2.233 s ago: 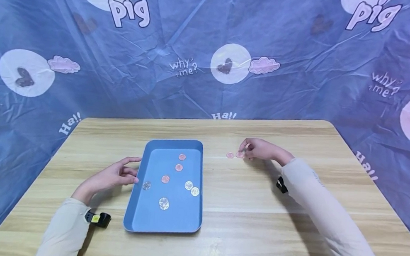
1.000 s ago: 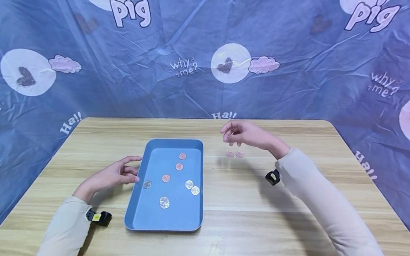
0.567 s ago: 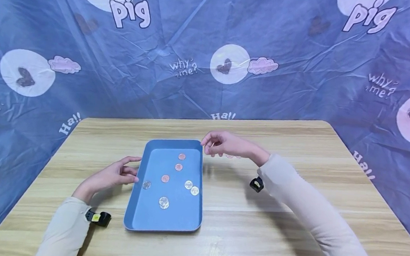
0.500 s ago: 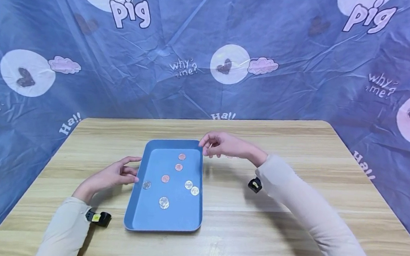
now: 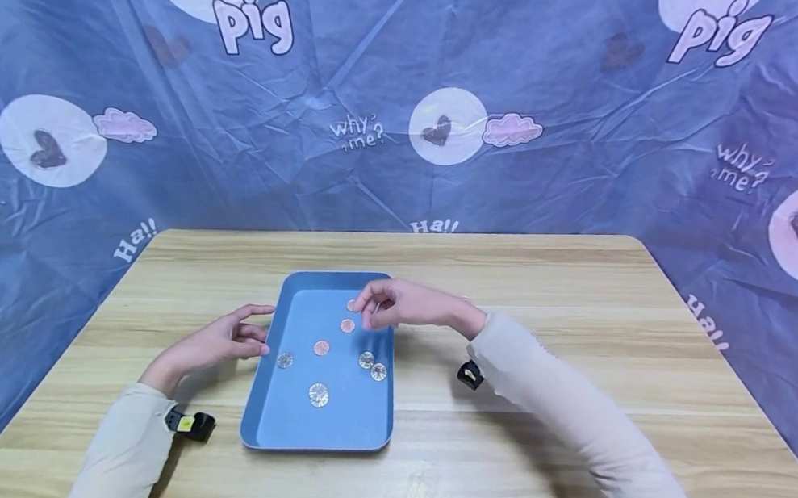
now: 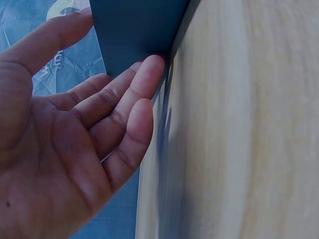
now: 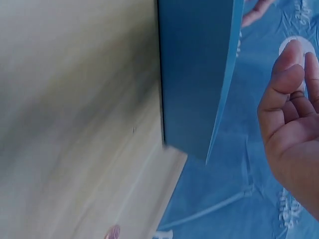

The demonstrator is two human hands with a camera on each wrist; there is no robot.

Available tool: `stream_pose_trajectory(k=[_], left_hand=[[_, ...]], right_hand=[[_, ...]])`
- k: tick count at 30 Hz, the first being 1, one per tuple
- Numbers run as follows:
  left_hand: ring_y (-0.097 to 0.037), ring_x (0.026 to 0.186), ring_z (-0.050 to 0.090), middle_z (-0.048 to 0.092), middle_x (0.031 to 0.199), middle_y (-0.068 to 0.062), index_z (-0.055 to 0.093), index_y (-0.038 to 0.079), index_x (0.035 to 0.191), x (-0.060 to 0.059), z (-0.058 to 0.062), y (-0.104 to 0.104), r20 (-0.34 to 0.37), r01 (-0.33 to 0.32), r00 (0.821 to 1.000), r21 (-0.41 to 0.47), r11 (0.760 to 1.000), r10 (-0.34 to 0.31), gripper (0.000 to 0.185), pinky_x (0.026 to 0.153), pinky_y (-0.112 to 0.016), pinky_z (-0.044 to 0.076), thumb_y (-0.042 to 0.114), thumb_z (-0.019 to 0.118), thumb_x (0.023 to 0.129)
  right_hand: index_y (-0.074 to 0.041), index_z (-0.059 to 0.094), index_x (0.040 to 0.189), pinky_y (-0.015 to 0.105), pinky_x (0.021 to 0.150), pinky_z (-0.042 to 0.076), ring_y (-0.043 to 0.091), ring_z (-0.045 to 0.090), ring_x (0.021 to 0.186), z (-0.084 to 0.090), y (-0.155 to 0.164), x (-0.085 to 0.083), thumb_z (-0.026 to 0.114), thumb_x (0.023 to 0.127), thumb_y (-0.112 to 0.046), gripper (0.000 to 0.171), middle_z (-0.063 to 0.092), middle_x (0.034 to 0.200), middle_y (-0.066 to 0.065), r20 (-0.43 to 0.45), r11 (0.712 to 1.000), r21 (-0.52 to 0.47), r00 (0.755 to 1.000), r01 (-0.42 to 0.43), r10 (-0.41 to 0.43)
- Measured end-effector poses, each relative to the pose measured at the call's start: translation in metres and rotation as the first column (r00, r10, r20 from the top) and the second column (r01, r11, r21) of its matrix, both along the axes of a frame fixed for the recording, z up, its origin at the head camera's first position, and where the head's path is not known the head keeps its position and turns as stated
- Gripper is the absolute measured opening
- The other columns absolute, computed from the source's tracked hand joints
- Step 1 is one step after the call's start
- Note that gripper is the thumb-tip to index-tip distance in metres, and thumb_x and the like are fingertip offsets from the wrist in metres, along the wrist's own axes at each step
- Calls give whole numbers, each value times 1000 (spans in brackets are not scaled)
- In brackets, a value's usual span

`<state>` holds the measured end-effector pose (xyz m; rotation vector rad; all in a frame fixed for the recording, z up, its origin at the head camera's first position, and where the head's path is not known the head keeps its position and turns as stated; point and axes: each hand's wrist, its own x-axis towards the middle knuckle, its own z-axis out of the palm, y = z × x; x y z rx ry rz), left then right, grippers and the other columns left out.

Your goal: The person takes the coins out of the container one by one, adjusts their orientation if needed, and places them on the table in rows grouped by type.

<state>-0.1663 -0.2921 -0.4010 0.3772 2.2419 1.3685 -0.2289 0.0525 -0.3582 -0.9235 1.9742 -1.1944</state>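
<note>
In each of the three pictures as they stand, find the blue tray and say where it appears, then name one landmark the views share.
Head view: the blue tray lies centre-left on the wooden table, between both hands.
Left wrist view: its dark wall fills the top, at the left hand's fingertips.
Right wrist view: it stands top centre, left of the right hand.
Shared landmark: the wooden table.

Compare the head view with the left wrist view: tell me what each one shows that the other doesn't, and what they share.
Only the head view shows the coins lying inside the blue tray, the right hand above the tray's far end, and the patterned blue backdrop. Only the left wrist view shows the left hand's palm close up, with its fingertips touching the tray's outer wall. Both show the left hand at the tray's left side, open with no grip on anything, and the wooden table.
</note>
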Motion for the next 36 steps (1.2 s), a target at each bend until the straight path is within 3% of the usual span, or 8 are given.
stream_pose_trajectory(k=[5,9,15,23,36], left_hand=[[-14,100,65,61,121,-28,21,0,150,0,0,0,-1,-3,1000,-8,1000,3,76,87,-23,49,18,66,91],[-15,101,65,61,121,-29,20,0,150,-1,-1,0,-7,-2,1000,-6,1000,2,76,89,-25,50,17,66,92],[-15,102,65,61,121,-29,20,0,150,-2,-1,0,-5,2,1000,0,1000,-2,76,89,-26,50,17,65,92],[-14,100,65,61,119,-29,19,-1,150,-2,-2,-1,-5,1,1000,10,1000,-1,77,89,-24,50,16,66,91],[-14,101,65,62,118,-28,20,-1,150,-2,-4,-2,-12,10,1000,19,1000,-10,77,89,-21,49,16,66,91]], right_hand=[[9,53,119,36,75,51,48,57,97,-6,-14,8,61,89,-2,33,65,90,0,36,998,-27,998,-56,56],[10,53,118,26,65,46,49,56,94,-11,-25,14,60,89,1,32,66,89,1,55,995,-30,994,-93,95],[8,54,119,24,64,44,43,58,90,-20,-39,21,59,88,4,32,68,90,9,66,988,-16,986,-152,152],[5,57,117,24,61,42,21,58,76,-28,-54,29,63,88,-2,31,65,88,0,42,982,36,982,-185,183],[0,60,112,19,60,42,6,55,69,-38,-66,33,67,88,-5,25,64,85,-4,27,975,92,980,-201,199]])
